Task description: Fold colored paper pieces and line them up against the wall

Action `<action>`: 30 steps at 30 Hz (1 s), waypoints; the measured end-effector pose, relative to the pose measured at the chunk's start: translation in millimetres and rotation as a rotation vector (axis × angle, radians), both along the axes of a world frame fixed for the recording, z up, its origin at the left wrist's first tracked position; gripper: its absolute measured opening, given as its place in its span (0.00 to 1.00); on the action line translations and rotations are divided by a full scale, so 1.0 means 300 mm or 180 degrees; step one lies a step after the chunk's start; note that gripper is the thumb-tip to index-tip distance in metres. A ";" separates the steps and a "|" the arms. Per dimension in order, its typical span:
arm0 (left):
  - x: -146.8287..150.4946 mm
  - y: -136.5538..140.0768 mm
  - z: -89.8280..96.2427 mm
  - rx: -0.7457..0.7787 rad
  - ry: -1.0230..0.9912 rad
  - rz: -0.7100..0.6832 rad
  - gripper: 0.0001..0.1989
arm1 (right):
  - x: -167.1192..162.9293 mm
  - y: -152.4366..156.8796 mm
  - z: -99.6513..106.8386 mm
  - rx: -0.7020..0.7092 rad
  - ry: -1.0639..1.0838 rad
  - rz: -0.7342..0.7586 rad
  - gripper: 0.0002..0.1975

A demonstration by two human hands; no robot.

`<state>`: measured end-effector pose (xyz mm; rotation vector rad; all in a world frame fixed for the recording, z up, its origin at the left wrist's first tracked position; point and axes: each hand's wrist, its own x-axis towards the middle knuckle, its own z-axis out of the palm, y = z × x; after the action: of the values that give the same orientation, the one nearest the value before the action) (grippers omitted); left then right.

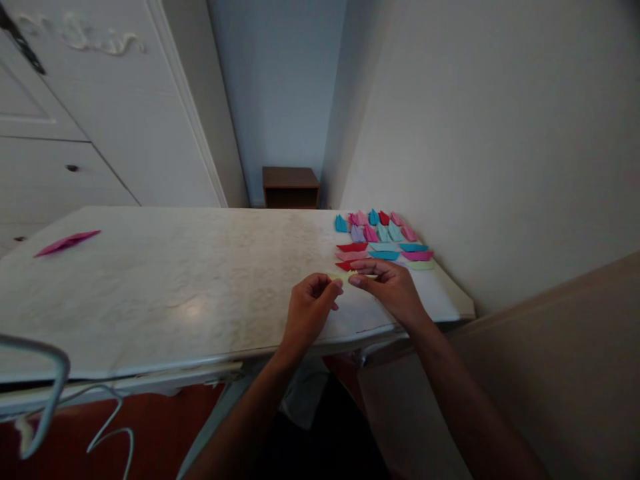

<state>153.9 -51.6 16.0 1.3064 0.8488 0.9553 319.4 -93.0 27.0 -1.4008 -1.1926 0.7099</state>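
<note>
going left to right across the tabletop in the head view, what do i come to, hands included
Bright pink folded paper → left hand → pale yellow paper held between the hands → right hand. The colourful folded pieces beyond the right hand overlap it from side to side, so they are left out.

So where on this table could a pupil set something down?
Widest patch: the table between the magenta folded paper and the left hand. Smaller: between the right hand and the near right corner. Crowded: the far right, where coloured folded papers lie in rows near the wall.
</note>
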 end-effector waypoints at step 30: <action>0.213 -0.042 -0.033 0.0224 0.0074 0.0001 0.09 | 0.057 -0.132 -0.070 0.1109 -0.3559 -0.0837 0.13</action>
<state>217.8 -64.2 6.0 1.3799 0.8398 0.9794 336.5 -132.7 6.0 -1.6222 -1.7899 -0.5635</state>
